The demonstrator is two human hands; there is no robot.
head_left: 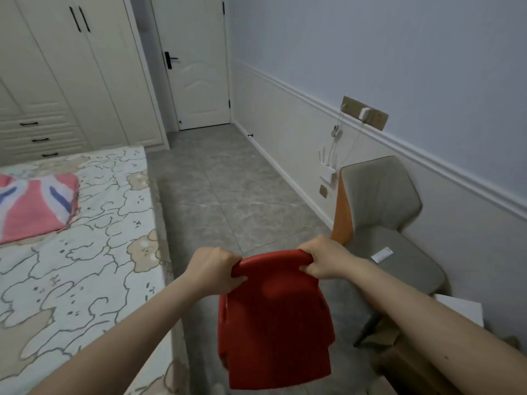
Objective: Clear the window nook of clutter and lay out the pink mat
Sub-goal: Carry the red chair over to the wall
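Observation:
A small red plastic chair (273, 323) hangs in front of me above the grey tiled floor, its back facing me. My left hand (212, 269) grips the left end of its top rail. My right hand (325, 259) grips the right end of the same rail. A folded pink blanket or mat (34, 205) with white and blue stripes lies on the bed at the left. The window nook itself is out of view.
A bed (85, 266) with a cartoon-print sheet fills the left side. A grey and orange padded chair (390, 223) stands by the right wall, with cardboard boxes (399, 352) beside it. Chargers and cables (336, 138) hang from wall sockets. A wardrobe (71, 81) and closed door (196, 75) stand at the far end.

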